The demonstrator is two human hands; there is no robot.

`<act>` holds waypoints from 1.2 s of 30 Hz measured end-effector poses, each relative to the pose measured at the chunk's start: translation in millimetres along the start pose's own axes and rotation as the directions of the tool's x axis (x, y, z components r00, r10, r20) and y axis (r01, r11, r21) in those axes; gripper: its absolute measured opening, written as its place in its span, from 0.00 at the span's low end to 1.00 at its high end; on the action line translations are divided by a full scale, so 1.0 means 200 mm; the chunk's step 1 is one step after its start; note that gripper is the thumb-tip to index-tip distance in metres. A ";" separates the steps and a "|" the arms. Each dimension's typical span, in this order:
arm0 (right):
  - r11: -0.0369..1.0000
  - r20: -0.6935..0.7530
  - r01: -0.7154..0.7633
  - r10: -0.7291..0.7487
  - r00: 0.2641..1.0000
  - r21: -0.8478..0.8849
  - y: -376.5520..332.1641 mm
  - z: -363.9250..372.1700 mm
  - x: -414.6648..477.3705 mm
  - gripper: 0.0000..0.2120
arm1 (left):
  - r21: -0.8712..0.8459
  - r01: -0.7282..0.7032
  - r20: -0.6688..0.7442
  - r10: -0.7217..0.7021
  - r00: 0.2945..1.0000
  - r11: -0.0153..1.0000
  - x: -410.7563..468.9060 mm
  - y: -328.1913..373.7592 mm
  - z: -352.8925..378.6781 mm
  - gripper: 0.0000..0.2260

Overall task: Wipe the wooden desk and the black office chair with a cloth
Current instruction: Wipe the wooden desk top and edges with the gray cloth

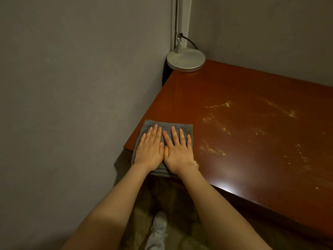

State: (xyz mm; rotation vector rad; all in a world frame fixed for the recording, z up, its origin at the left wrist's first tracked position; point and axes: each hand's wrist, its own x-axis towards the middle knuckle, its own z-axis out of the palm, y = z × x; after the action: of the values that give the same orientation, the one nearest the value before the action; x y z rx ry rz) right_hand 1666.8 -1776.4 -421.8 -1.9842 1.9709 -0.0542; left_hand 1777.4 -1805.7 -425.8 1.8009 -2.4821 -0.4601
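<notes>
A grey cloth (165, 124), folded into a flat square, is located at the near left corner of the reddish-brown wooden tabletop (252, 98), with its near edge slightly overhanging. It is pressed flat by the left hand (150, 152) and right hand (177, 154), placed side by side, thumbs touching. All fingers (155, 130) are held straight and close together; nothing is gripped. Yellowish specks (212, 150) are scattered to the cloth's right.

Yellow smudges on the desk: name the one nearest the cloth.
The small smudge at the cloth's right edge, by the right hand; others lie farther right.
</notes>
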 end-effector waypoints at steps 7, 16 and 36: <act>1.000 0.017 -0.016 0.017 1.000 -0.009 -0.03 0.00 -0.05 0.25 | 0.046 -0.024 0.054 0.021 0.998 0.999 -0.04 -0.02 -0.02 0.24; 0.999 -0.044 -0.039 0.039 0.998 0.010 -0.05 -0.04 0.23 0.24 | 0.071 -0.039 0.015 0.038 0.999 0.997 0.23 -0.11 -0.07 0.24; 1.000 0.001 -0.007 0.007 1.000 -0.005 0.22 -0.03 -0.15 0.24 | 0.052 0.066 -0.042 -0.064 0.997 0.996 -0.10 0.29 0.08 0.25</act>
State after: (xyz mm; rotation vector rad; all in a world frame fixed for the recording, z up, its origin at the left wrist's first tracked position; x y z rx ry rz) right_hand 1621.6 -1746.9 -420.7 -1.9807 1.9790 -0.0464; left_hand 1727.1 -1768.2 -423.0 1.8961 -2.4382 -0.3606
